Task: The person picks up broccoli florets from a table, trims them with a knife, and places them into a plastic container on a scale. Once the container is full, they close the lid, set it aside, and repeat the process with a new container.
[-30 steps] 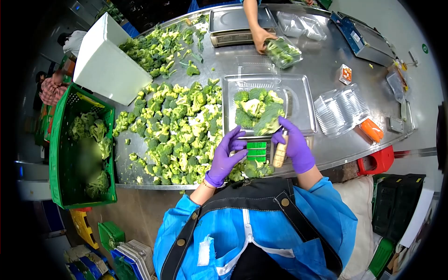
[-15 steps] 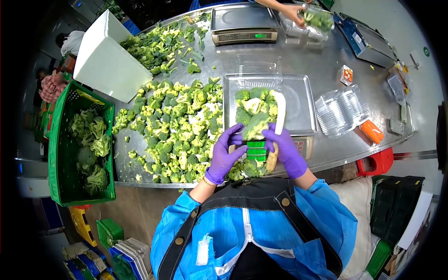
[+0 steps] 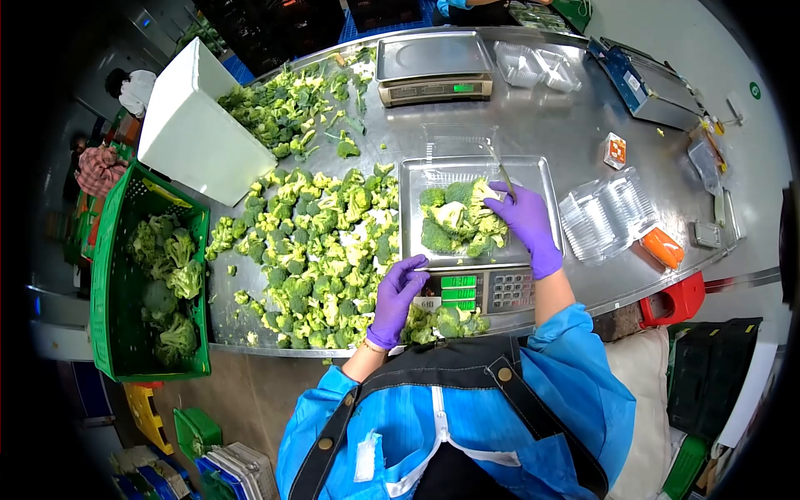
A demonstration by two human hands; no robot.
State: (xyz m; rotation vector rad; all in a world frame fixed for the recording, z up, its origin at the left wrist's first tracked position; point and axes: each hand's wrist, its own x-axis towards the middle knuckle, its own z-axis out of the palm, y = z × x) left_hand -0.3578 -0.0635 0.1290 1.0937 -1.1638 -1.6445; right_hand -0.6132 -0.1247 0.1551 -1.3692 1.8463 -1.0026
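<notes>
- Broccoli florets [image 3: 457,218], green, lie piled on flat steel scale tray [image 3: 533,179].
- Right purple-gloved hand [image 3: 527,223] rests on them, gripping thin-bladed knife [image 3: 501,177] (blade points away).
- Left purple-gloved hand [image 3: 398,290] is loosely curled, empty, fingertips at tray's front edge.

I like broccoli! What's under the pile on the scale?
A clear plastic box sits under the broccoli pile, on the scale's metal pan. Florets hide the box's bottom; the right hand, holding a knife, covers one edge.
</notes>
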